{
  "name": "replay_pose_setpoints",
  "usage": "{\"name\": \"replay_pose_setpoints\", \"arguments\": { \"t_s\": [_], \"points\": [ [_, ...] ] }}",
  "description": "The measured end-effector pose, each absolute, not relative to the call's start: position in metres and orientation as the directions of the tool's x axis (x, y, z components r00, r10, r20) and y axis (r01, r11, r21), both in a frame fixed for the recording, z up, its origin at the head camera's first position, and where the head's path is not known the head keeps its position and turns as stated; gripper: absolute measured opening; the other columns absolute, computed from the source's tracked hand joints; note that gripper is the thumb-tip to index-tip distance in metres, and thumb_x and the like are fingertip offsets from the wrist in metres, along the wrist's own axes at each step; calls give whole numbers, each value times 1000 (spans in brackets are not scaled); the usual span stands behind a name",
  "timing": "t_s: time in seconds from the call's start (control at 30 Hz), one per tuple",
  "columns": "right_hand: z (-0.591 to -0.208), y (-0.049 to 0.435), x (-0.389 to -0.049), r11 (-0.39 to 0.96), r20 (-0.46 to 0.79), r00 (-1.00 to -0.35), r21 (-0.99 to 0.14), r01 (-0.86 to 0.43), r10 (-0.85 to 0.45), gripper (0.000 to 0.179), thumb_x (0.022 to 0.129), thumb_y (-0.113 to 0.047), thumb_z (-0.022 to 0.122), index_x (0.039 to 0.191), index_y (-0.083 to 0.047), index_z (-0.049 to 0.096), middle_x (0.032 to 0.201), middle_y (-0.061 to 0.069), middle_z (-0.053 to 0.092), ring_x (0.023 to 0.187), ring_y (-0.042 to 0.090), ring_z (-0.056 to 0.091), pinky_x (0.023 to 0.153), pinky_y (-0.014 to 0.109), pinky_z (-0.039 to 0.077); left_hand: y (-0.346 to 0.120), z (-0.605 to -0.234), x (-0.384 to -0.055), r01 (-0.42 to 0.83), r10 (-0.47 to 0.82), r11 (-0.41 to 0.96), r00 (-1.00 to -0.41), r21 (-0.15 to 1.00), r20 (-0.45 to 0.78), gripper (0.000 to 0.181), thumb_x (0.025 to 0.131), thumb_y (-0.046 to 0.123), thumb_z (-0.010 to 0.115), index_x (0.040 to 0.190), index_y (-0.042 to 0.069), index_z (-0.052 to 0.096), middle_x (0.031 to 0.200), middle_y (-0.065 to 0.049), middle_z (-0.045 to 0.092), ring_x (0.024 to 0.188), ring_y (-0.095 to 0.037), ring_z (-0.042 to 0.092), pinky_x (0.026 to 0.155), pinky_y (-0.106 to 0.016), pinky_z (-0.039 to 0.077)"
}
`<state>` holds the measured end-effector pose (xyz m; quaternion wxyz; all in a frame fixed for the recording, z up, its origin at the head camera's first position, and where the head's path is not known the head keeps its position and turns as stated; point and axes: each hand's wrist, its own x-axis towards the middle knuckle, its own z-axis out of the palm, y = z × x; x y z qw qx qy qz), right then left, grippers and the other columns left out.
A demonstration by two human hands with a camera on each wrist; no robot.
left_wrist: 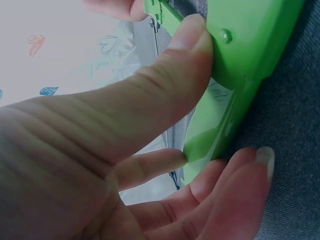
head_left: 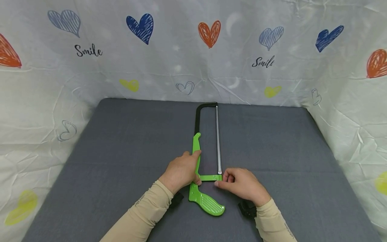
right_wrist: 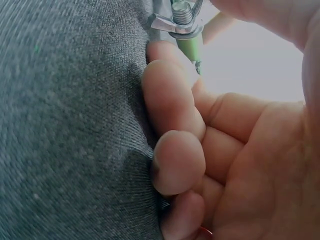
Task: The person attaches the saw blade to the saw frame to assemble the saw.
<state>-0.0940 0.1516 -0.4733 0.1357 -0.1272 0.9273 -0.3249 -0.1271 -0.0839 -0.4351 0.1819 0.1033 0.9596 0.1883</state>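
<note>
A hacksaw lies on the grey cloth, its black front bow pointing away and its green handle towards me. The silver blade runs along its right side. My left hand grips the green frame just above the handle; in the left wrist view the thumb presses one face while other fingers lie behind. At the right end of the green crossbar, my right hand has its thumb and curled forefinger at a metal wing nut. Part of this thumb is cut off in the right wrist view.
Grey cloth covers the table. A pale curtain printed with hearts and lettering hangs behind it and along both sides. The tip of the saw lies close to the far table edge.
</note>
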Motion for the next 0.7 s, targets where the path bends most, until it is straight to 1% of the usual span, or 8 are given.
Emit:
{"name": "replay_pose_setpoints", "arguments": {
  "t_s": [0.17,0.33,0.7],
  "points": [
    [-474,154,-95,749,-171,-924,-644,-157,-341,31,94,-49,80,74,-31,66,65,-16,55,59,3,50,57,24,39,-83,-435,-127,136,270,909,-912,395,-308,110,70,26,105,163,13,48,137,-25,65,103,-40,73,81,-51,61],
    [-474,155,-95,738,-177,-918,-655,-159,-355,25,95,-42,78,76,-29,68,69,-15,58,59,2,50,58,23,40,-83,-436,-127,135,270,908,-912,396,-308,109,70,26,104,163,14,48,136,-25,65,102,-40,72,79,-51,61],
    [-474,157,-96,703,-164,-911,-691,-167,-378,11,95,-32,78,91,-25,70,71,-11,58,56,3,48,56,24,39,-82,-435,-126,121,260,908,-913,401,-314,110,70,25,104,163,14,48,139,-26,63,102,-40,73,79,-51,61]
  ]
}}
